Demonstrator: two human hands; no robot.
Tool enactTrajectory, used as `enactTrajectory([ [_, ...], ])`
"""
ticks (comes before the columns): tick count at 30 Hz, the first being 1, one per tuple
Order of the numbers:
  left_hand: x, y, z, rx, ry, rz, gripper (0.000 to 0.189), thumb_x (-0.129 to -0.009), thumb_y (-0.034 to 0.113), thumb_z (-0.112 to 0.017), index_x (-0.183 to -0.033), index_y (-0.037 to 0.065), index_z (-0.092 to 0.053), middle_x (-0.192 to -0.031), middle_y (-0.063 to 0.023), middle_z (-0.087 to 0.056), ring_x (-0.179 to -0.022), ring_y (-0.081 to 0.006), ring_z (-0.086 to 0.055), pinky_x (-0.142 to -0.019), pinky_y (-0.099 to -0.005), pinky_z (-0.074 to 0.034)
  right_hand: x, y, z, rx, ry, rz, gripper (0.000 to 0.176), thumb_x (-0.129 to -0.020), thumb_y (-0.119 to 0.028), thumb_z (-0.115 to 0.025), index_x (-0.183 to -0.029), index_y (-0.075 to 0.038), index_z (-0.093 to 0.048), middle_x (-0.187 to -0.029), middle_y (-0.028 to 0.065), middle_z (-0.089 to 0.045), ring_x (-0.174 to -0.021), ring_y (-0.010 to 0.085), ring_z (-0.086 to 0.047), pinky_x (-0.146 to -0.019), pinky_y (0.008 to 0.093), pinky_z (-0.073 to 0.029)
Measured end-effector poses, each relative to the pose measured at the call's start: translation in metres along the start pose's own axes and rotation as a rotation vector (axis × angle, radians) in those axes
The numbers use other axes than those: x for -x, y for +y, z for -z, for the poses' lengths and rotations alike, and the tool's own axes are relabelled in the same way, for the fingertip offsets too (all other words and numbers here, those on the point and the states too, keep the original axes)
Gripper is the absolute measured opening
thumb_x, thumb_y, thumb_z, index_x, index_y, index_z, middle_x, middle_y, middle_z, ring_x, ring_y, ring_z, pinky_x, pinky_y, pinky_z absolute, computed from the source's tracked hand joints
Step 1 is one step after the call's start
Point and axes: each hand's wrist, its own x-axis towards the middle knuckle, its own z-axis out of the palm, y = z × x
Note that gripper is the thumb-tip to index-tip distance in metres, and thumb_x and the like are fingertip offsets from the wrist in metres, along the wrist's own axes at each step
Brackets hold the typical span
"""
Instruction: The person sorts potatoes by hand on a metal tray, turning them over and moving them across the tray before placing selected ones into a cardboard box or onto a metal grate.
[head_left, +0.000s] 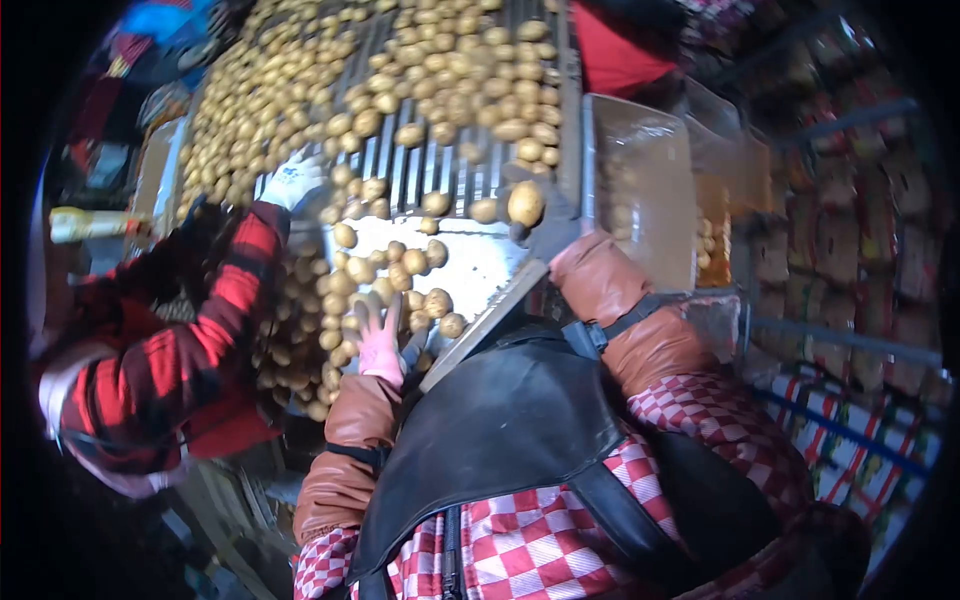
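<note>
My right hand, in a dark grey glove, grips a large potato at the right side of the sorting table, over the lower end of the metal bars. My left hand wears a pink glove with darker fingertips. Its fingers are spread over loose potatoes near the table's front edge. Around it the white tabletop shows between the potatoes. A denser heap of potatoes lies just to the left of this hand.
At left, a co-worker in a red-and-black sleeve reaches a white-gloved hand among the potatoes. Many more cover the slatted roller bed beyond. A lined carton stands right of the table; stacked boxes fill racks further right.
</note>
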Motion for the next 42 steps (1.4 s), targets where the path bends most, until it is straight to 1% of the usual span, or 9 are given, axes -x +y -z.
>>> enactTrajectory([
  [2, -0.005, 0.001, -0.011, -0.106, -0.048, -0.026, 0.090, -0.079, 0.042, -0.078, -0.156, 0.032, -0.032, -0.163, -0.0217, -0.018, -0.150, -0.0464, -0.015, -0.116, -0.0701, -0.010, 0.026, 0.008, 0.008, 0.372, 0.127, 0.238, 0.030, -0.099, -0.027, -0.056, -0.125, -0.015, -0.065, -0.097, 0.0041, -0.065, -0.071, 0.0117, -0.059, -0.054, 0.0216, -0.046],
  [7, -0.010, -0.026, -0.008, 0.035, 0.103, -0.040, 0.072, -0.082, 0.037, -0.076, -0.147, 0.025, -0.048, -0.158, -0.0169, -0.034, -0.149, -0.0386, -0.025, -0.116, -0.0669, -0.015, 0.070, 0.016, 0.114, -0.107, 0.329, -0.124, 0.032, -0.096, -0.031, -0.058, -0.123, -0.015, -0.062, -0.092, 0.0046, -0.064, -0.068, 0.0142, -0.061, -0.047, 0.0245, -0.045],
  [15, 0.010, -0.047, -0.009, 0.132, 0.312, -0.111, 0.054, -0.089, 0.027, -0.069, -0.137, 0.007, -0.055, -0.142, -0.0230, -0.052, -0.137, -0.0416, -0.043, -0.115, -0.0509, -0.032, 0.196, -0.049, 0.309, -0.494, 1.019, 0.347, 0.054, -0.099, -0.044, -0.049, -0.140, -0.009, -0.050, -0.122, 0.0089, -0.061, -0.101, 0.0216, -0.060, -0.077, 0.0353, -0.050],
  [20, 0.016, -0.025, 0.008, 0.288, 0.354, 0.043, 0.052, -0.084, 0.013, -0.062, -0.136, 0.012, -0.056, -0.138, -0.0210, -0.056, -0.130, -0.0394, -0.051, -0.112, -0.0455, -0.038, 0.088, -0.014, 0.251, -0.697, 0.588, 0.164, 0.066, -0.100, -0.051, -0.045, -0.148, -0.007, -0.044, -0.137, 0.0111, -0.060, -0.118, 0.0252, -0.059, -0.093, 0.0407, -0.053],
  [22, 0.015, -0.023, 0.001, 0.174, 0.250, -0.007, 0.056, -0.089, 0.033, -0.065, -0.141, 0.017, -0.051, -0.146, -0.0184, -0.048, -0.139, -0.0362, -0.041, -0.116, -0.0536, -0.027, 0.052, 0.010, 0.211, -0.824, 0.080, -0.047, 0.046, -0.105, -0.024, -0.046, -0.149, -0.012, -0.044, -0.147, 0.0143, -0.051, -0.110, 0.0210, -0.065, -0.072, 0.0293, -0.054],
  [25, 0.047, -0.037, 0.002, 0.020, 0.248, 0.179, 0.062, -0.086, 0.046, -0.067, -0.140, 0.020, -0.053, -0.149, -0.0189, -0.044, -0.141, -0.0398, -0.035, -0.117, -0.0570, -0.022, 0.029, 0.009, 0.058, 0.533, 0.133, 0.022, 0.042, -0.103, -0.008, -0.048, -0.145, -0.012, -0.048, -0.119, 0.0130, -0.064, -0.094, 0.0166, -0.062, -0.065, 0.0229, -0.049],
  [32, 0.103, -0.066, -0.018, 0.399, 0.374, 0.822, 0.057, -0.084, 0.038, -0.071, -0.137, 0.020, -0.055, -0.140, -0.0159, -0.050, -0.132, -0.0357, -0.047, -0.105, -0.0546, -0.040, -0.011, 0.006, -0.074, 0.653, 0.000, -0.957, 0.039, -0.095, -0.037, -0.063, -0.118, -0.006, -0.063, -0.090, 0.0104, -0.068, -0.074, 0.0211, -0.067, -0.060, 0.0376, -0.056],
  [37, 0.083, -0.028, -0.032, -0.189, 0.284, -0.003, 0.055, -0.082, 0.036, -0.071, -0.133, 0.019, -0.057, -0.146, -0.0157, -0.047, -0.133, -0.0427, -0.044, -0.112, -0.0458, -0.038, -0.016, 0.088, -0.127, 1.504, -0.792, -0.584, 0.039, -0.087, -0.038, -0.074, -0.106, -0.005, -0.064, -0.087, 0.0091, -0.067, -0.074, 0.0177, -0.061, -0.067, 0.0344, -0.053],
  [42, 0.099, -0.069, -0.032, 0.270, 0.421, 0.569, 0.044, -0.088, 0.036, -0.068, -0.129, 0.021, -0.062, -0.135, -0.0158, -0.057, -0.123, -0.0370, -0.054, -0.105, -0.0474, -0.042, -0.027, 0.094, -0.134, 1.243, -0.938, -0.300, 0.048, -0.089, -0.023, -0.073, -0.133, -0.011, -0.059, -0.122, 0.0156, -0.068, -0.111, 0.0243, -0.065, -0.094, 0.0346, -0.051],
])
